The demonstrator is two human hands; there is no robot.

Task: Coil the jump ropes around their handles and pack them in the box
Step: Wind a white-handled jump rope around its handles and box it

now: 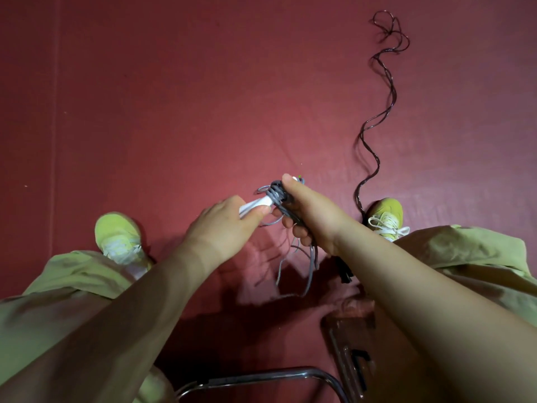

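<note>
Both forearms reach forward from the bottom edge; the left hand pinches the white handle at its near end, and the right hand is clenched around the grey rope coiled on this handle; loose grey loops hang below the right fingers; a dark rope lies in waves on the red floor, far beyond these fingers; a brown box stands below the right forearm, beside a chrome chair frame.
</note>
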